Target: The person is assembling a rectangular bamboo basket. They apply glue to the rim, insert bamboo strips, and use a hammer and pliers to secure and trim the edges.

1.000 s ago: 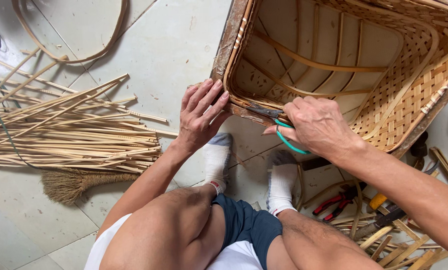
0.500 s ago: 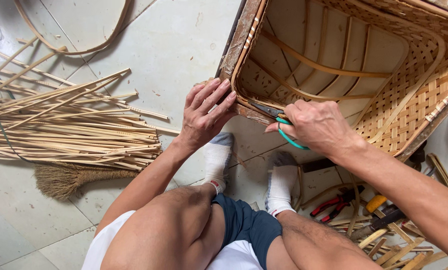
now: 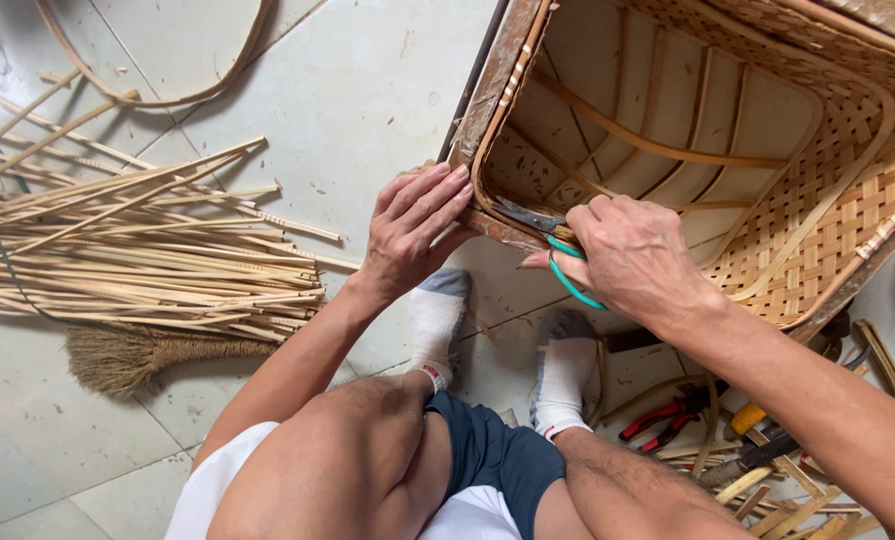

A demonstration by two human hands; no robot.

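A large woven bamboo basket (image 3: 818, 230) lies on the tiled floor with its open mouth toward me. My left hand (image 3: 415, 225) presses flat on the basket's near rim at its left corner, fingers together. My right hand (image 3: 636, 255) grips teal-handled scissors (image 3: 553, 235), whose blades point left along the same rim, close to my left fingertips. My knees and two socked feet (image 3: 443, 320) are below the hands.
A bundle of long bamboo strips (image 3: 138, 260) lies on the floor at left, with a small straw brush (image 3: 138, 355) under it and a bent strip loop (image 3: 158, 95) above. Red-handled pliers (image 3: 663, 422) and other tools sit among bamboo offcuts at lower right.
Both hands stay at the basket's near rim. The view has shifted slightly, and my left hand's fingers have closed together on the rim.
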